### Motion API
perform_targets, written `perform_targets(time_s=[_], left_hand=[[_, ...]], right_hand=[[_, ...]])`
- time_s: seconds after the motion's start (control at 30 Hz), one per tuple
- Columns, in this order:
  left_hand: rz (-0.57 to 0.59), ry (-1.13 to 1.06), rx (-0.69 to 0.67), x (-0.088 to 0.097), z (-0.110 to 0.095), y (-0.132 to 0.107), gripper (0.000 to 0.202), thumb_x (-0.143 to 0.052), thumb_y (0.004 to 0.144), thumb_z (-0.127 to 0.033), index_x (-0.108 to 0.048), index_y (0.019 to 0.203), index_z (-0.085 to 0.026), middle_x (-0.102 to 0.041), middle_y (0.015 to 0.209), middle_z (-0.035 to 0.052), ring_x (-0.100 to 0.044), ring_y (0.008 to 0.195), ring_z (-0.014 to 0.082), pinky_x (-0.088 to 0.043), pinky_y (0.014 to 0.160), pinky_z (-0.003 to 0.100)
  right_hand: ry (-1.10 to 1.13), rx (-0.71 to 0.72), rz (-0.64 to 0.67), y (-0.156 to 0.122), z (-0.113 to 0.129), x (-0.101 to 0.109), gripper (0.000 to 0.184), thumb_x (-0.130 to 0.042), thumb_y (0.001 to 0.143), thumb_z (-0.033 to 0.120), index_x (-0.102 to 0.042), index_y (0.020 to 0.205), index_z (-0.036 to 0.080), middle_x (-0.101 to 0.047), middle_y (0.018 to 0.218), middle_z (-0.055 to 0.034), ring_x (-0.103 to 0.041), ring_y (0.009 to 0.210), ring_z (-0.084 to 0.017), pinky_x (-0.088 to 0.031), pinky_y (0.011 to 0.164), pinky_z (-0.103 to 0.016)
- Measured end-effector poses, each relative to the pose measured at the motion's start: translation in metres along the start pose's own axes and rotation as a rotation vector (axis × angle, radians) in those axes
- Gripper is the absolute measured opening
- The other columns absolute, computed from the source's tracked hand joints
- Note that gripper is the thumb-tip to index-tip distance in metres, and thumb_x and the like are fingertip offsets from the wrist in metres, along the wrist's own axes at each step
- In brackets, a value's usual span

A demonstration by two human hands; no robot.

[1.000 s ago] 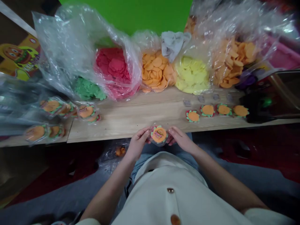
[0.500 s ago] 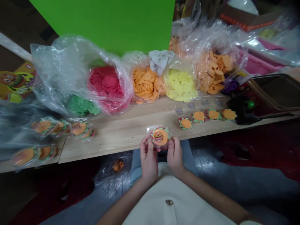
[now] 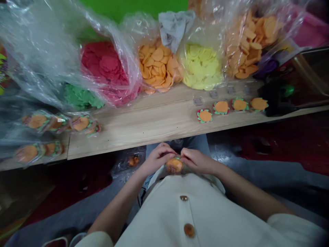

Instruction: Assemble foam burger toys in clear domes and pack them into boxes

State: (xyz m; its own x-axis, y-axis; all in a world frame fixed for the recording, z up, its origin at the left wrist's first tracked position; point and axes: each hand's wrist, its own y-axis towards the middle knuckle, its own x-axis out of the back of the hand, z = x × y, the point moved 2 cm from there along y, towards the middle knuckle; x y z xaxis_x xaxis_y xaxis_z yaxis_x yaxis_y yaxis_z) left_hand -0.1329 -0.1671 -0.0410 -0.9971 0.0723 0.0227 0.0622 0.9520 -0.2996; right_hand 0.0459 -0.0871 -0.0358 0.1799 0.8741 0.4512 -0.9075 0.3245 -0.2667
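Close to my shirt, below the table's front edge, I hold a toy burger in a clear plastic case (image 3: 174, 165), its orange top facing up. My left hand (image 3: 159, 157) grips its far left side, fingers bent and thumb on the rim. On its right side my right hand (image 3: 195, 160) pinches the far edge of the case. Fingers partly cover the green frill. To the right on the table (image 3: 123, 132), several unpackaged foam burgers (image 3: 205, 116) lie in a slanting row, with small clear pieces (image 3: 198, 101) behind them.
Plastic bags along the back hold red foam pieces (image 3: 105, 68), green pieces (image 3: 81, 96), orange discs (image 3: 157, 65), yellow pieces (image 3: 202, 67) and more orange discs (image 3: 250, 44). Cased burgers (image 3: 81, 123) cluster at the left. A black object (image 3: 276, 97) with a green light stands right.
Both hands have drawn the cased burger from the table's front edge in toward my body. My fingers have shifted to its far edge, and my view has tilted further down.
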Motion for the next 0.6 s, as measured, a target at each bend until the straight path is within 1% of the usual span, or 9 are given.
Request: perform_targets(time_s=[0.03,0.07,0.17,0.2,0.3,0.33,0.43,0.6], left_hand=[[0.049,0.052,-0.017,0.0,0.0,0.001,0.019,-0.058,0.078,-0.033,-0.069,0.088,-0.021,-0.056,0.088,0.0062,-0.052,0.087,0.0175,-0.041,0.082,0.03],[0.057,0.087,-0.031,0.001,0.0,0.0,0.018,-0.058,0.079,-0.033,-0.07,0.086,-0.022,-0.055,0.086,0.0057,-0.052,0.084,0.0167,-0.042,0.08,0.029],[0.025,0.174,-0.047,0.006,0.005,-0.007,0.02,-0.056,0.08,-0.031,-0.069,0.094,-0.025,-0.052,0.085,0.0047,-0.052,0.083,0.0149,-0.042,0.077,0.028],[0.044,0.202,-0.057,0.008,0.005,-0.01,0.022,-0.056,0.081,-0.031,-0.068,0.098,-0.027,-0.051,0.086,0.0044,-0.051,0.084,0.0148,-0.041,0.078,0.028],[0.171,0.271,-0.091,0.011,0.002,-0.016,0.028,-0.056,0.081,-0.03,-0.064,0.108,-0.03,-0.049,0.086,0.0036,-0.05,0.085,0.0145,-0.041,0.078,0.028],[0.186,0.296,-0.103,0.012,0.001,-0.017,0.029,-0.055,0.082,-0.03,-0.063,0.109,-0.031,-0.049,0.085,0.0033,-0.05,0.084,0.0141,-0.041,0.077,0.027],[0.156,0.355,-0.149,0.008,-0.002,-0.015,0.028,-0.05,0.084,-0.03,-0.063,0.109,-0.031,-0.051,0.083,0.0036,-0.05,0.081,0.0135,-0.042,0.073,0.025],[0.102,0.383,-0.216,-0.003,-0.001,-0.018,0.028,-0.05,0.084,-0.026,-0.064,0.108,-0.028,-0.055,0.084,0.0053,-0.052,0.081,0.015,-0.042,0.074,0.026]], right_hand=[[-0.011,0.001,0.01,-0.001,0.003,-0.002,0.019,-0.039,0.088,0.034,-0.043,0.075,0.02,-0.05,0.072,-0.0003,-0.044,0.065,-0.013,-0.034,0.058,-0.024],[-0.022,0.0,0.013,-0.003,0.005,-0.004,0.018,-0.04,0.088,0.034,-0.043,0.077,0.02,-0.05,0.074,-0.0007,-0.045,0.066,-0.013,-0.035,0.06,-0.025],[-0.052,-0.013,0.022,-0.01,0.011,-0.008,0.012,-0.041,0.088,0.03,-0.044,0.083,0.02,-0.053,0.082,-0.0028,-0.049,0.074,-0.015,-0.037,0.066,-0.026],[-0.055,-0.01,0.021,-0.011,0.012,-0.009,0.01,-0.04,0.089,0.028,-0.044,0.085,0.02,-0.053,0.084,-0.0033,-0.049,0.075,-0.015,-0.038,0.067,-0.026],[-0.074,0.011,0.016,-0.011,0.011,-0.015,0.011,-0.036,0.09,0.026,-0.043,0.084,0.019,-0.053,0.084,-0.004,-0.049,0.077,-0.015,-0.038,0.069,-0.027],[-0.091,0.016,0.015,-0.01,0.011,-0.017,0.012,-0.035,0.09,0.026,-0.043,0.083,0.02,-0.053,0.083,-0.004,-0.049,0.076,-0.016,-0.038,0.068,-0.027],[-0.149,0.007,0.018,-0.006,0.008,-0.023,0.012,-0.034,0.089,0.025,-0.041,0.081,0.02,-0.052,0.08,-0.0036,-0.048,0.072,-0.016,-0.036,0.064,-0.027],[-0.213,-0.028,-0.002,-0.005,0.005,-0.032,0.005,-0.04,0.083,0.021,-0.04,0.077,0.02,-0.052,0.074,-0.002,-0.046,0.066,-0.014,-0.031,0.059,-0.026]])
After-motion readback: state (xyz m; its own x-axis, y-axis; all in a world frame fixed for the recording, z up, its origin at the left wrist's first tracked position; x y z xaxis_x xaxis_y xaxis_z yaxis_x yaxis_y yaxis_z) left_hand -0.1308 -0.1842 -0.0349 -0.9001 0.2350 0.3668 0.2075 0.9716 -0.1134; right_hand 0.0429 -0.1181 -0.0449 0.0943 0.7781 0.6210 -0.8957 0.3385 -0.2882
